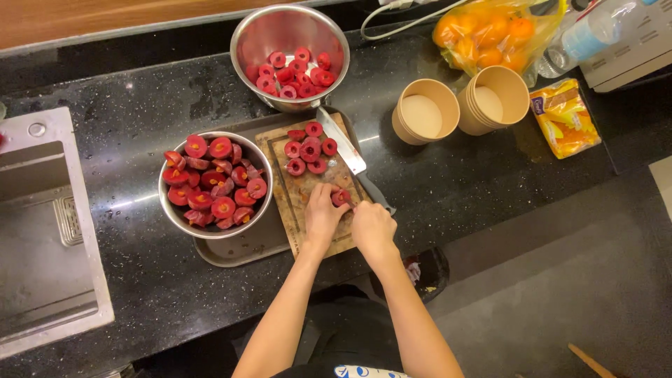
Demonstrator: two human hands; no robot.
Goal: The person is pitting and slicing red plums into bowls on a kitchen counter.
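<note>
On a wooden cutting board (302, 189) my left hand (322, 215) holds a red fruit piece (341, 197) between its fingertips. My right hand (372, 225) is closed right beside it, touching the same piece; whether it grips a small tool is hidden. A large knife (348, 155) lies along the board's right edge, its dark handle just past my right hand. Several cut red fruit pieces (309, 148) sit at the board's far end. A steel bowl (203, 225) of red fruit halves stands left of the board.
A second steel bowl (290, 28) with small red pieces sits behind the board. Paper cups (424, 110) and a stack (493, 98) stand right. A bag of oranges (490, 31), a yellow packet (565, 117), a sink (42, 231) at left. A dark tray (241, 248) lies under the board.
</note>
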